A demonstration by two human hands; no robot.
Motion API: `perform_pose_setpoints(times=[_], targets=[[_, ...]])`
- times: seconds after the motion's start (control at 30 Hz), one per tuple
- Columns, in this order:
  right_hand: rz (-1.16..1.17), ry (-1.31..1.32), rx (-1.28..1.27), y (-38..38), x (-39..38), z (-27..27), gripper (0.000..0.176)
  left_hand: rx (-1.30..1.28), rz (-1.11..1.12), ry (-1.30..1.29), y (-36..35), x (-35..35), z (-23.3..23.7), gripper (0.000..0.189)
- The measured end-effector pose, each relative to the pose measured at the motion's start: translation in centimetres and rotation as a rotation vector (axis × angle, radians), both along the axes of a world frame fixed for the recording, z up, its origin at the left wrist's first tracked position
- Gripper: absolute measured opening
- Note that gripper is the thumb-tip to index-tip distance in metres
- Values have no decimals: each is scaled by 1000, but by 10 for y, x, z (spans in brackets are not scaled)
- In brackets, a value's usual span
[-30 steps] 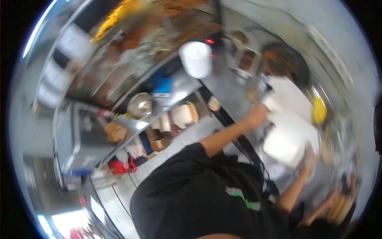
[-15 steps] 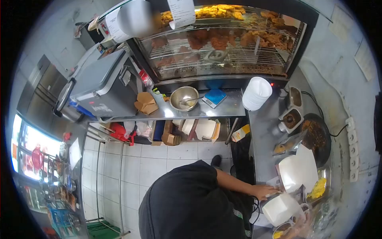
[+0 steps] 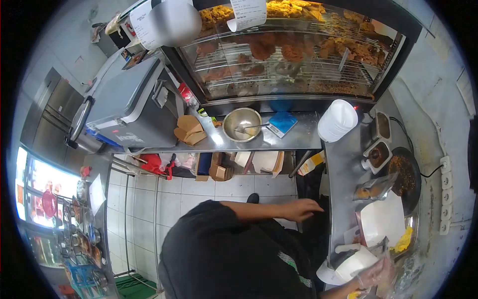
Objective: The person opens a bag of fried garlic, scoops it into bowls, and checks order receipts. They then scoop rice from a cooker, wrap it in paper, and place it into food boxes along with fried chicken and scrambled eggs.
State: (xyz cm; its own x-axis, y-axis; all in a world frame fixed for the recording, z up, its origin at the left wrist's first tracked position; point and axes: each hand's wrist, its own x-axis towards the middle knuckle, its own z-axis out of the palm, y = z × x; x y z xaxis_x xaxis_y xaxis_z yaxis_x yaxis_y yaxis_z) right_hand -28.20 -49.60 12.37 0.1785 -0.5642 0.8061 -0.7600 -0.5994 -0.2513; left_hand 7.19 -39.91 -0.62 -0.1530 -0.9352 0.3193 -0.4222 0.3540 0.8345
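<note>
While the left hand (image 3: 300, 210) hovers beside the counter (image 3: 341, 187), fingers loosely extended and empty, the right hand (image 3: 377, 272) bends its fingers against the white box (image 3: 361, 262); their grip is unclear. Well beyond the left fingers, the paper slip (image 3: 249, 12) bears illegibly small print.

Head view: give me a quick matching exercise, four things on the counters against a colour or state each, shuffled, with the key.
1. Cooler
2. Bowl
3. Tubs
4. Pan

A. White, stacked
B. Black, with brown food in it
C. Grey, leftmost of the four
D. Steel, with a fork in it

Pairs: 1-C, 2-D, 3-A, 4-B
</note>
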Motion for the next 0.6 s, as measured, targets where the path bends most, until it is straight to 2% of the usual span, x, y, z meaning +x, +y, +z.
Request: perform_pose_setpoints(times=[0.07,0.1,0.17,0.2,0.23,0.27,0.33,0.37,0.4,0.43,0.47,0.5,0.53,0.57,0.6], targets=[[85,-348,254,5,42,-15,14,90,86,-94,33,56,10,49],[123,-331,244,6,61,-23,14,133,137,-175,49,84,8,50],[210,-286,266,8,99,-26,17,-16,273,-400,85,144,1,52],[259,-261,302,11,121,-26,19,-39,338,-453,105,176,19,50],[306,-238,340,15,143,-27,21,39,467,-668,126,206,33,47],[331,-182,298,17,164,-27,21,146,464,-738,145,246,38,44],[307,-225,390,32,203,-31,20,-171,664,-905,204,318,78,35],[354,-265,431,39,224,-33,20,-41,750,-966,240,353,98,33],[407,-301,472,45,243,-35,19,-295,852,-989,268,374,126,37],[466,-336,507,49,257,-41,19,-315,1052,-988,273,366,175,37],[503,-366,541,51,272,-60,17,-393,1205,-923,293,376,186,34],[541,-394,574,52,284,-73,16,-472,1358,-849,321,391,192,32],[603,-242,531,56,300,-67,13,-441,1524,-793,345,395,191,27],[633,-116,493,60,318,-64,12,-466,1524,-761,363,398,178,27],[682,-108,522,66,337,-77,10,-478,1528,-731,383,397,153,28]])
